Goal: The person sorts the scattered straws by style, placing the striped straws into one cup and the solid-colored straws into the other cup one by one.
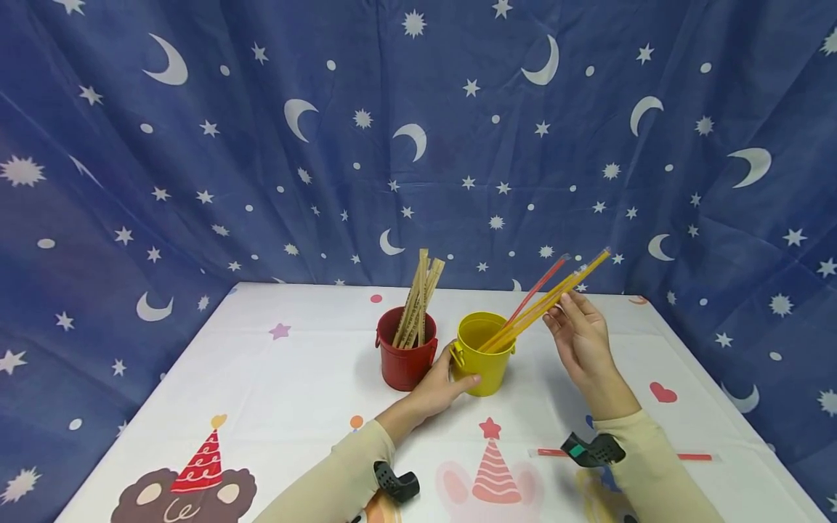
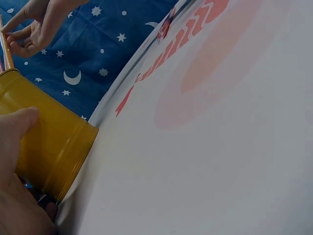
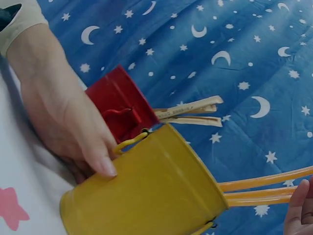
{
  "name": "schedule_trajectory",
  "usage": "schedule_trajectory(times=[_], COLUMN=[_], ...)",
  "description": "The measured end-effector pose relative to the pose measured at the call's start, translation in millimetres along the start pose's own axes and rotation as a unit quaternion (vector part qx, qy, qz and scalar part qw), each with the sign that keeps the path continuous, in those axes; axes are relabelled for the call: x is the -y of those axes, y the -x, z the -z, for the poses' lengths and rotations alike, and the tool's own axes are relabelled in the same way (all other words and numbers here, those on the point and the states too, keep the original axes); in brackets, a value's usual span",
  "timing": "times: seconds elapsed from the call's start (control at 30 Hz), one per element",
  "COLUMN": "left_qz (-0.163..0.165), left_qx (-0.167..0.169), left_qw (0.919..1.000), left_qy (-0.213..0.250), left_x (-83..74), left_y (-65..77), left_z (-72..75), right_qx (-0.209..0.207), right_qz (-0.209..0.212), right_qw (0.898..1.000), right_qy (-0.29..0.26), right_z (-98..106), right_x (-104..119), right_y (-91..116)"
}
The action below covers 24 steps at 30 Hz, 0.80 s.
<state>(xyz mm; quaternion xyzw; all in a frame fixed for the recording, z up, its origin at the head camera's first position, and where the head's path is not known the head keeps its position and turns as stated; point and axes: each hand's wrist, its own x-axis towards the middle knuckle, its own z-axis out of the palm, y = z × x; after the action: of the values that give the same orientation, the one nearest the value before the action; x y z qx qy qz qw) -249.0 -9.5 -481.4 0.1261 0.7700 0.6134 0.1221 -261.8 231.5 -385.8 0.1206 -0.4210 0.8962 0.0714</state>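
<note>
Around the left side of a small yellow bucket (image 1: 482, 370) curls my left hand (image 1: 434, 388), its thumb across the front, as the left wrist view also shows. My right hand (image 1: 582, 334) pinches orange straws (image 1: 539, 308) in clear wrappers near their upper part. Their lower ends are inside the yellow bucket, leaning to the right over its rim. A wrapped red straw (image 1: 532, 290) leans in the same bucket behind them. Just left of it stands a red bucket (image 1: 405, 367) holding several paper-wrapped sticks (image 1: 418, 305).
Another wrapped red straw (image 1: 694, 457) lies on the table, partly hidden under my right forearm. The white table cover (image 1: 314, 378) has printed party figures. A blue cloth with moons and stars (image 1: 353, 145) hangs behind the table.
</note>
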Motion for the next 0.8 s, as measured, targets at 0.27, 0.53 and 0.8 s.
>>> schedule_trajectory(times=[0.27, 0.53, 0.8], left_qz=[-0.005, -0.007, -0.005], left_qx=[0.002, -0.001, 0.003], left_qw=[1.0000, 1.0000, 1.0000], left_qy=[-0.002, 0.001, -0.003], left_x=[0.4, 0.5, 2.8], left_y=[-1.0, -0.1, -0.6], left_z=[0.3, 2.1, 0.7], right_qx=[0.024, 0.079, 0.138], right_qz=[-0.028, -0.030, -0.058], right_qw=[0.977, 0.909, 0.859], right_qy=[0.210, 0.408, 0.490], right_z=[6.6, 20.7, 24.3], right_x=[3.6, 15.6, 28.2], right_y=[-0.4, -6.5, -6.7])
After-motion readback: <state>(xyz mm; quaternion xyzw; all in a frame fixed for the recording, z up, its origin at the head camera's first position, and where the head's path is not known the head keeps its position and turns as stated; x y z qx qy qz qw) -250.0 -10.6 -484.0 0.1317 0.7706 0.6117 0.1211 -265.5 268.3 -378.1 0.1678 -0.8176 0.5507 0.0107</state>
